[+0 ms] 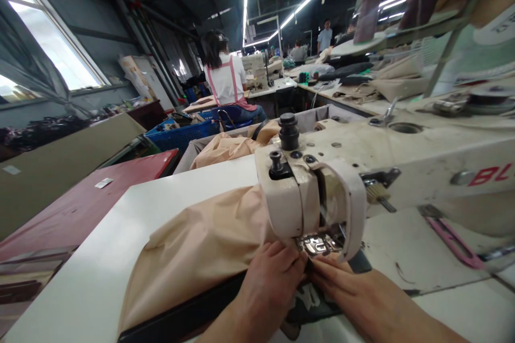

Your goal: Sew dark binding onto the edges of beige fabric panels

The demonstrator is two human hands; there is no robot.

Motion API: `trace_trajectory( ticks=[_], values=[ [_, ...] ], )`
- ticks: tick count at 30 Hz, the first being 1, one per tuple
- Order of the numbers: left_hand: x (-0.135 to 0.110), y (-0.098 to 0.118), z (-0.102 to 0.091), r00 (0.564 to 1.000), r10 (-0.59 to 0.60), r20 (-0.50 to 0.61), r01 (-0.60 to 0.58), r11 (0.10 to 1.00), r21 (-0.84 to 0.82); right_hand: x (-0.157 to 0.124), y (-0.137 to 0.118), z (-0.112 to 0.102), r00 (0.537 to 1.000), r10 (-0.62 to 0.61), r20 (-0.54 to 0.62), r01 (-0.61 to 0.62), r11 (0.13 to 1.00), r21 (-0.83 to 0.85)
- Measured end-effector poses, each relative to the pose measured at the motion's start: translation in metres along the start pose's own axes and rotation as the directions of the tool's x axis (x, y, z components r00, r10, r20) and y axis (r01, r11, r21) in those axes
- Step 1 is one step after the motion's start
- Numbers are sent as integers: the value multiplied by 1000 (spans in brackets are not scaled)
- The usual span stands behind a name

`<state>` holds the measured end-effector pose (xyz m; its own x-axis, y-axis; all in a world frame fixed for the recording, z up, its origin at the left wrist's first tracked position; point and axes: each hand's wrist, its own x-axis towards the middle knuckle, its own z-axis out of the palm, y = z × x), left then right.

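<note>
A beige fabric piece [201,230] with a black strip [189,305] along its near edge lies under the head of a white sewing machine [285,193]. My left hand [271,278] is closed on the fabric edge, its fingers bent just left of the metal presser foot [316,245]. From the right, my right hand [346,284] grips the same edge, fingers close together and thumb side hidden. The fingertips of both hands nearly meet in front of the foot. The needle cannot be made out.
Pink-handled thread snips [454,241] lie on the machine bed at right. Beyond the white tabletop [100,257] stands a grey bin of beige fabric [225,150]. A seated person [227,77] works ahead. Thread cones [368,13] stand at upper right.
</note>
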<state>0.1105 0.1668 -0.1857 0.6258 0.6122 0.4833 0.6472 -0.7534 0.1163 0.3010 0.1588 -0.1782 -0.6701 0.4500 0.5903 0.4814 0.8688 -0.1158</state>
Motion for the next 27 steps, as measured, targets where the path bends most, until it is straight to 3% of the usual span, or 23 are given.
trace_trajectory(
  ticks=[4,10,15,21,24,27],
  values=[
    [3,-11,-4,992,122,-32,-122,993,3,12,-6,-15,999,37,-9,-37,999,12],
    [6,-3,-12,999,-25,-24,24,1000,-8,1,-6,-10,995,89,-47,-85,993,85],
    [-3,10,-7,991,-134,1,134,989,-55,2,-6,-8,995,75,-62,-67,990,121],
    [-1,4,-5,992,-110,-58,99,982,-162,4,-10,-14,996,81,28,-82,995,62],
    [4,1,-12,996,-84,-35,76,979,-188,3,-10,-16,990,104,98,-112,991,76],
    [6,2,-18,995,-99,12,99,976,-191,2,-8,-14,992,100,76,-107,990,95]
  ],
)
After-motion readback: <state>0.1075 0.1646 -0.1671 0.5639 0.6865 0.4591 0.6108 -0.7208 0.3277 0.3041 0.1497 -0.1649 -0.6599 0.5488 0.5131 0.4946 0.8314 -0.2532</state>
